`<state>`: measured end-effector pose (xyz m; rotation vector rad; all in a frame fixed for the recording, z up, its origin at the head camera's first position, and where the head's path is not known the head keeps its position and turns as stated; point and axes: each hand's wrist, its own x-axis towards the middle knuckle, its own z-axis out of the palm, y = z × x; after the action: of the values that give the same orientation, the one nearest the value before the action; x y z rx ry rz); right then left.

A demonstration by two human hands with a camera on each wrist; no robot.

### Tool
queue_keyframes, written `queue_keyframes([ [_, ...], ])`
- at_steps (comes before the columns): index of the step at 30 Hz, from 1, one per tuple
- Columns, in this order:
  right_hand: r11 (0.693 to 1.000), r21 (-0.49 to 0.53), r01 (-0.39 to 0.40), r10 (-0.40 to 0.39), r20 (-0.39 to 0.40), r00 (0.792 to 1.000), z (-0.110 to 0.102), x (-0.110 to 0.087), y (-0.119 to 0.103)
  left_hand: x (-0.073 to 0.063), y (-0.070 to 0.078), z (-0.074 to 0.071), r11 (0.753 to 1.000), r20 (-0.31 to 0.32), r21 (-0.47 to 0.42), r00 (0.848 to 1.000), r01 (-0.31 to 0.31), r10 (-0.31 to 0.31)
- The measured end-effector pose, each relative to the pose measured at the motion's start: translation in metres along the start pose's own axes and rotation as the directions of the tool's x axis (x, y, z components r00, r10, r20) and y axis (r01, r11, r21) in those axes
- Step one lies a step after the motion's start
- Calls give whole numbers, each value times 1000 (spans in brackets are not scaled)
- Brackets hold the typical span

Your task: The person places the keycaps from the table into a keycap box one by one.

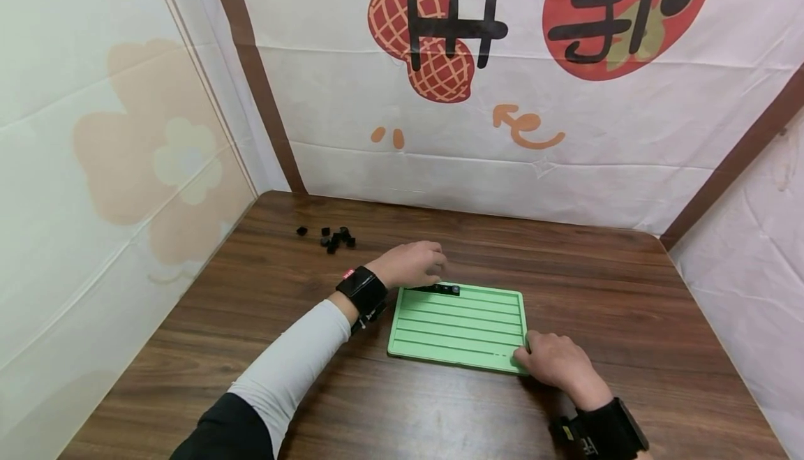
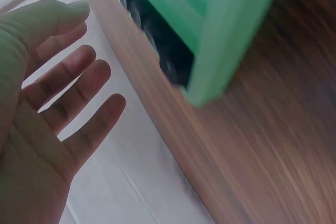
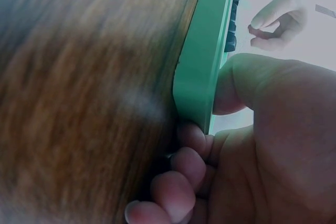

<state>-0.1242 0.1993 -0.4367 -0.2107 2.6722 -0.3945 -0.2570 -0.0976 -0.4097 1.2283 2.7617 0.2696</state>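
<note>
A light green tray (image 1: 461,331) with long parallel grooves lies on the table. Along its far edge sits a row of small black pieces (image 1: 447,290), partly hidden by my left hand (image 1: 411,264). That hand hovers over the far left corner; in the left wrist view its fingers (image 2: 86,114) are spread and slightly bent, holding nothing, apart from the row. At the near right corner my right hand (image 1: 557,361) grips the tray, thumb (image 3: 236,85) on the upper side and fingers curled against the edge in the right wrist view.
Several loose black pieces (image 1: 336,239) are scattered on the wooden table (image 1: 584,271) at the back left, with a single one (image 1: 302,231) a little farther left. Printed white cloth walls (image 1: 440,181) enclose the table at the back and both sides.
</note>
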Motion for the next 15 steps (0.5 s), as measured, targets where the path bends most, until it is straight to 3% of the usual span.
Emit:
queue_keyframes([
  [8, 1000, -6, 6, -6, -15, 1000, 1, 1, 2, -21, -27, -8, 996, -40, -3, 995, 90, -90],
  [15, 1000, -8, 7, -7, -26, 1000, 1, 2, 4, -40, -52, -12, 984, -88, 12, 981, 177, -176],
])
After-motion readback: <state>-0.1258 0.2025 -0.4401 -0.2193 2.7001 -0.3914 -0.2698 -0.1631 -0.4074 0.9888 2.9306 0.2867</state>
